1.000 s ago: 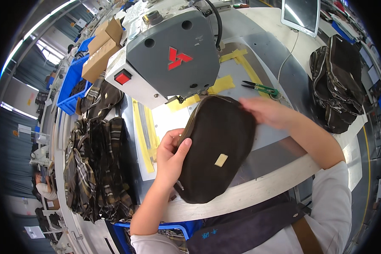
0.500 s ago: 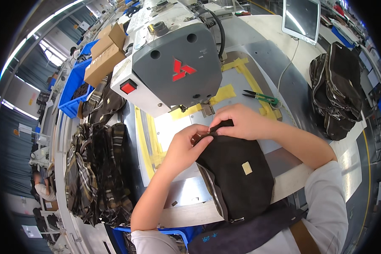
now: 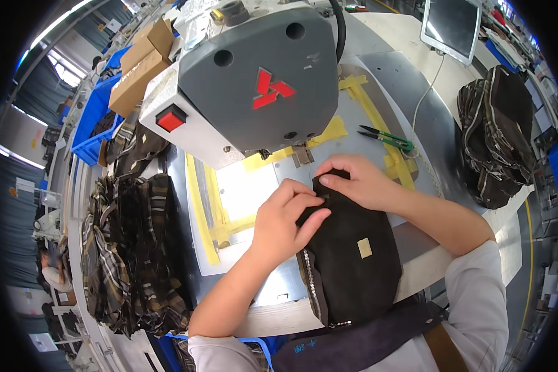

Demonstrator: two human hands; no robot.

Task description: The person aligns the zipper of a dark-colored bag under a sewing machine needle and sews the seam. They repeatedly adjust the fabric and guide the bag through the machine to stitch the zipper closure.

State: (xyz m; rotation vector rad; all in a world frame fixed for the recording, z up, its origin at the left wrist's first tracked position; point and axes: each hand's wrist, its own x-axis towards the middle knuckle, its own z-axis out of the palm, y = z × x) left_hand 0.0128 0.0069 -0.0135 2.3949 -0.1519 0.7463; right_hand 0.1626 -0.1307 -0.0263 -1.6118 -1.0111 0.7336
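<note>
A dark brown zippered bag (image 3: 359, 279) with a small pale patch (image 3: 364, 248) lies lengthwise on the work plate, its zipper running down its left side. My right hand (image 3: 363, 189) pinches the bag's top end. My left hand (image 3: 285, 220) is curled at the upper left of that same end, fingertips on the fabric close to my right fingers. Just beyond the bag is a small metal foot (image 3: 302, 155) under the grey sewing machine head (image 3: 242, 93), which has a red button (image 3: 170, 116). Green-handled snips (image 3: 397, 141) rest right of it, near yellow tape strips.
Plaid fabric pieces (image 3: 127, 254) are heaped at the left, with a blue crate (image 3: 93, 139) and cardboard boxes (image 3: 136, 74) behind. Dark bags (image 3: 496, 142) are stacked at the right, below a tablet screen (image 3: 449, 28). A seated person (image 3: 56, 270) is at far left.
The bag has turned from slanted to lengthwise. My right hand moved from its right side, and my left from its left side, to meet at the top end.
</note>
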